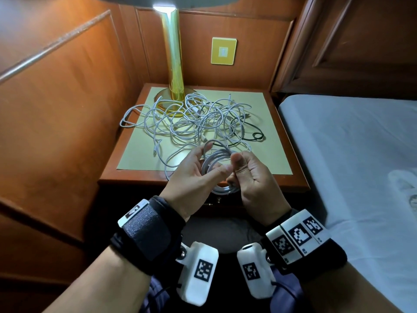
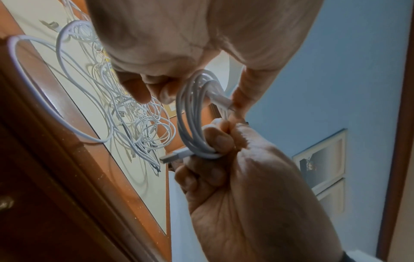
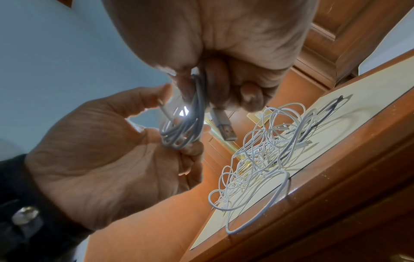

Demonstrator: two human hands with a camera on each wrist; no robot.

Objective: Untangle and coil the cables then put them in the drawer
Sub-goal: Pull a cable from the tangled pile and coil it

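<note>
A small coil of white cable (image 1: 220, 189) hangs between my two hands above the nightstand's front edge. My right hand (image 1: 235, 170) grips one side of the coil in a fist, and a USB plug (image 3: 225, 127) sticks out below its fingers. My left hand (image 1: 215, 158) cups the other side, fingers curled under the loops and the thumb against the thin connector end (image 2: 224, 103). Behind them a tangle of white cables (image 1: 194, 118) with one black cable (image 1: 252, 134) lies on the nightstand top. The drawer front with its brass knob (image 1: 218, 200) sits shut below.
A gold lamp base (image 1: 173, 93) stands at the back of the nightstand (image 1: 291, 177), partly under the tangle. One white loop hangs over the front edge (image 3: 257, 221). Wood panelling closes the left side, and a bed (image 1: 349, 154) lies to the right.
</note>
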